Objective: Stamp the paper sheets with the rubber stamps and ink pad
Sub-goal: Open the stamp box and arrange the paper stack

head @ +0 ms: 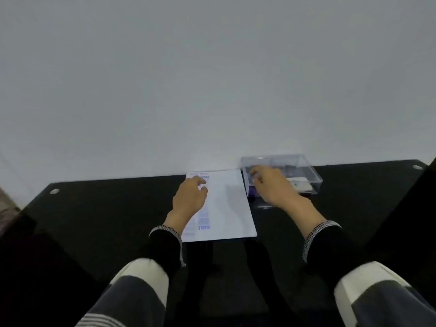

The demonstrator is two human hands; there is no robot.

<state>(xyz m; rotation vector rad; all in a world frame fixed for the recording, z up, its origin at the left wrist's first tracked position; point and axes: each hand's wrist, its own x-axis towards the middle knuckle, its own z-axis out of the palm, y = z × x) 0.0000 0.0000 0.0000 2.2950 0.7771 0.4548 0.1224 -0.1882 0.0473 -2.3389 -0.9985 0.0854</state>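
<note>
A stack of white paper sheets [230, 204] lies on the black glass table, with blue stamp marks along its left side. My left hand [190, 197] rests flat on the left part of the top sheet, fingers spread. To the right of the paper stands a clear plastic box [309, 172] holding stamps and dark items. My right hand [266, 182] reaches into the box's left end with curled fingers; whether the fingers hold anything is hidden. A dark blue object [252, 191] shows just under that hand.
The black glass table [106, 208] runs against a white wall [212, 79], with round metal fittings at its far corners [54, 191]. My dark sleeves and light trousers fill the near part of the view.
</note>
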